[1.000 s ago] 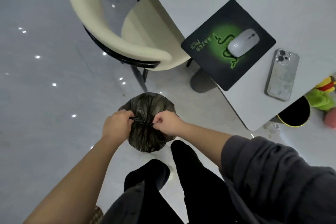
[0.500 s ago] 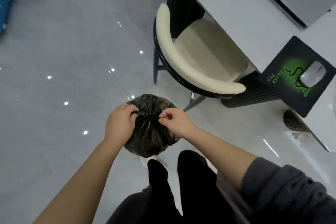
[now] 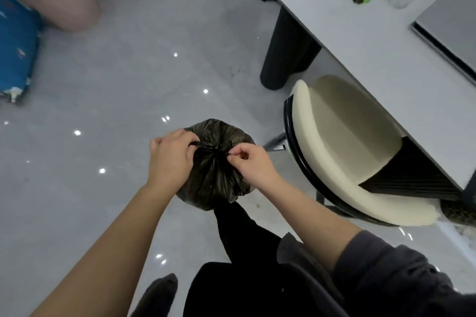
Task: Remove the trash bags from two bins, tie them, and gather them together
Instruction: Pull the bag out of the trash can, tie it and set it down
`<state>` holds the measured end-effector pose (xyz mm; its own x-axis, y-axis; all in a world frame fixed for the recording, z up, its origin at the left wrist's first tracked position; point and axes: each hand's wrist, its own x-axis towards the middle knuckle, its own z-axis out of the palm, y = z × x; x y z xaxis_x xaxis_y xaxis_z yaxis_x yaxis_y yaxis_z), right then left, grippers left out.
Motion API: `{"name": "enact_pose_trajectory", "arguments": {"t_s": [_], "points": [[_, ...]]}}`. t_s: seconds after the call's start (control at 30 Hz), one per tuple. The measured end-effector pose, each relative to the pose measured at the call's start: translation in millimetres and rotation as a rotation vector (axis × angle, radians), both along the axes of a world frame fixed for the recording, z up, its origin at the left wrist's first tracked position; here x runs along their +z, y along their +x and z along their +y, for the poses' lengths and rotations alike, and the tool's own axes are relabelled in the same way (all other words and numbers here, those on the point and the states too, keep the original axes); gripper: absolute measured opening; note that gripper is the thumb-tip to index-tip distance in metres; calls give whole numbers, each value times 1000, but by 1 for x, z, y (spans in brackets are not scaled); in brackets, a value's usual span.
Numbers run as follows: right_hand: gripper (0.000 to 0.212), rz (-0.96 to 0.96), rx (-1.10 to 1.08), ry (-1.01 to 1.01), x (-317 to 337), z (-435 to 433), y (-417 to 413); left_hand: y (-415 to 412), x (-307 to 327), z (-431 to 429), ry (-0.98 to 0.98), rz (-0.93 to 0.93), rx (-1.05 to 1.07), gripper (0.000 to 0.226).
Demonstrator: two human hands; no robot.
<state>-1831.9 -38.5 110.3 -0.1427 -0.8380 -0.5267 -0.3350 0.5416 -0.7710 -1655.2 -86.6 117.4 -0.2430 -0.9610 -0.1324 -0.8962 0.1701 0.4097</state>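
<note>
Head view: your left hand (image 3: 171,159) and right hand (image 3: 251,162) each pinch a twisted end of the crinkly black plastic trash bag (image 3: 213,185), just in front of your legs (image 3: 244,242). Pull unevenly and the thin film may tear, or the knot slip.

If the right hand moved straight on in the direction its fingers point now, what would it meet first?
The gathered neck of the black trash bag, which the right hand pinches; beyond that, probably the left hand.

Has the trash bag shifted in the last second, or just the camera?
No. The trash bag still sits right beside the near leg of the chair; only the view swung.
</note>
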Motion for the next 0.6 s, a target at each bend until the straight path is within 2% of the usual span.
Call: {"name": "enact_pose_trajectory", "arguments": {"t_s": [0.13, 0.37, 0.6], "points": [[20, 38, 18, -4, 7, -88, 21, 21, 5, -87, 1, 3, 1, 15], [8, 61, -28, -57, 25, -238, 58, 58, 19, -247, -31, 22, -42, 15], [6, 295, -22, -109, 21, -385, 97, 94, 15, -406, -21, -9, -162, 14]]}}
